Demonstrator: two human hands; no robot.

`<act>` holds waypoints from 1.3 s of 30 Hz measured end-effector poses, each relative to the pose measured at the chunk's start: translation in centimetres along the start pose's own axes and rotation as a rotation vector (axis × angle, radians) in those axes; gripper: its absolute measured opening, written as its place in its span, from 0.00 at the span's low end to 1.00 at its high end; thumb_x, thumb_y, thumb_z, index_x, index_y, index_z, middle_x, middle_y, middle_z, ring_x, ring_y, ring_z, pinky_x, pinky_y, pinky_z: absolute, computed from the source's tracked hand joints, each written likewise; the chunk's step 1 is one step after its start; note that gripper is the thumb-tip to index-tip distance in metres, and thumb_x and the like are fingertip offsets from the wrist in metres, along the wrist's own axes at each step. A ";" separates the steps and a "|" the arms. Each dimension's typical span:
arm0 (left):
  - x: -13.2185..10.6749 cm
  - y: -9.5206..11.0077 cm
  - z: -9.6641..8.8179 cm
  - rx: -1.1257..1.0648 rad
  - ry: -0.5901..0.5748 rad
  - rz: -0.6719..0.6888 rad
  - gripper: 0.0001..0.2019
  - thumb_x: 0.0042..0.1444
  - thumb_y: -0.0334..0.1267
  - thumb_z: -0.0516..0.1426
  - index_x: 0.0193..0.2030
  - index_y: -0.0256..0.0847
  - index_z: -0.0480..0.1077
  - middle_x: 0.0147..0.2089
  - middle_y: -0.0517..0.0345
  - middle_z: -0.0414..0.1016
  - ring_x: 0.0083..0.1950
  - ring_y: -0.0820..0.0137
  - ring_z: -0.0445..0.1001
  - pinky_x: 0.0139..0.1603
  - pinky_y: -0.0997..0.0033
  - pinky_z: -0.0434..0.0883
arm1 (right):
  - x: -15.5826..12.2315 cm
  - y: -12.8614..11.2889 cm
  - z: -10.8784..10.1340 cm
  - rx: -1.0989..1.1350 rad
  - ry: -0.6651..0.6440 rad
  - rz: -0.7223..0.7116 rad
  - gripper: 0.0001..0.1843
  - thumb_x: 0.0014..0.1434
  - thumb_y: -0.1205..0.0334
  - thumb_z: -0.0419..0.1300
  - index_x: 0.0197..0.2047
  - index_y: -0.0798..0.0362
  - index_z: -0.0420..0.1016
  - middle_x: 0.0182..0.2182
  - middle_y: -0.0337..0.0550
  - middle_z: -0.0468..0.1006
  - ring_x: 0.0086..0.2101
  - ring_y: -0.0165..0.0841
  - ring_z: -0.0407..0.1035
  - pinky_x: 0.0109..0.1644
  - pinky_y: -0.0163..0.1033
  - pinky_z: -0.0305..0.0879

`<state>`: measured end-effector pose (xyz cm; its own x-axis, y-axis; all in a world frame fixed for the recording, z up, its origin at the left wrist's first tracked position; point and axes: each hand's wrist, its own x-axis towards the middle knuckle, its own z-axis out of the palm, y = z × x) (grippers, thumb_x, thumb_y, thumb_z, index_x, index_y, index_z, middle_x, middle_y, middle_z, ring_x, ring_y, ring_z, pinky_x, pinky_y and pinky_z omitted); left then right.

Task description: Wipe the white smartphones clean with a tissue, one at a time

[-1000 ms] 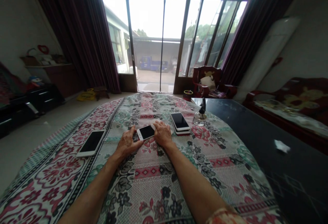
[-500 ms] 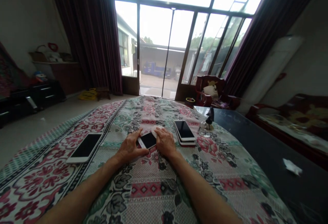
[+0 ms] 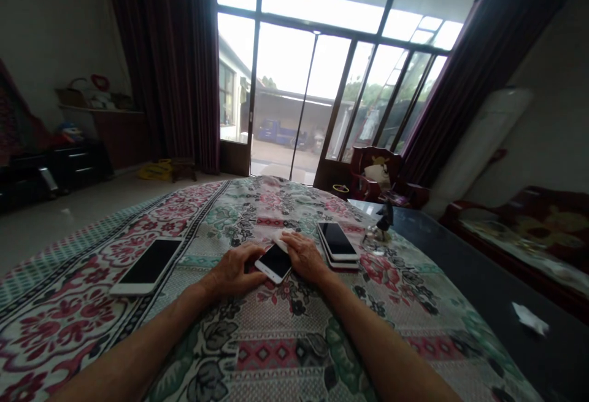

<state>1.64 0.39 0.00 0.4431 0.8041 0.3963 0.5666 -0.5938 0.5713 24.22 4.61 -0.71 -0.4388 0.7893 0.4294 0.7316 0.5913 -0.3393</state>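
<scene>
A white-framed smartphone (image 3: pixel 275 262) with a dark screen lies tilted on the patterned tablecloth between my two hands. My left hand (image 3: pixel 238 269) is curled at its left side, the thumb by the near corner and the fingers along the edge. Over the far right end lies my right hand (image 3: pixel 304 256), its fingers bent down onto the phone. Something white shows at those fingertips; whether it is the phone's end or a cloth I cannot tell. To the right is a stack of phones (image 3: pixel 338 242), the top one white-framed with its dark screen up.
A larger white phone or small tablet (image 3: pixel 148 267) lies at the left. A dark figurine (image 3: pixel 384 218) on a clear base stands right of the stack. Along the right runs a black table (image 3: pixel 488 291) with a crumpled white tissue (image 3: pixel 530 319). The patterned tablecloth (image 3: pixel 267 328) covers my table.
The smartphone has turned between my hands, so its near end now points toward me. My right hand has shifted slightly right, and the camera view has tilted up a little.
</scene>
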 end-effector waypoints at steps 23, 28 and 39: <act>-0.1 -0.6 0.2 -0.115 0.023 0.133 0.05 0.54 0.36 0.58 0.32 0.42 0.77 0.37 0.57 0.79 0.39 0.69 0.76 0.43 0.69 0.72 | -1.3 -6.0 -0.3 0.110 -0.042 0.001 0.23 0.57 0.73 0.49 0.51 0.50 0.75 0.54 0.41 0.75 0.55 0.34 0.66 0.60 0.41 0.59; 0.0 0.2 -0.1 -0.023 0.111 0.041 0.08 0.55 0.36 0.56 0.28 0.41 0.75 0.32 0.58 0.77 0.34 0.70 0.74 0.38 0.70 0.72 | 0.5 -3.5 -3.4 0.132 0.233 0.284 0.25 0.58 0.73 0.46 0.55 0.54 0.72 0.55 0.46 0.74 0.54 0.34 0.67 0.60 0.39 0.60; 0.5 0.2 2.5 0.164 0.134 -0.009 0.22 0.56 0.43 0.56 0.57 0.40 0.70 0.62 0.46 0.69 0.62 0.57 0.67 0.63 0.55 0.64 | 0.7 -1.5 -1.6 -0.032 0.031 0.387 0.22 0.58 0.72 0.49 0.52 0.57 0.75 0.47 0.53 0.79 0.48 0.38 0.72 0.54 0.39 0.63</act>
<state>3.74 0.66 -1.53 0.3470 0.7996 0.4902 0.6808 -0.5742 0.4547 23.71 4.00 1.42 -0.1118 0.9474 0.3000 0.8561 0.2451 -0.4549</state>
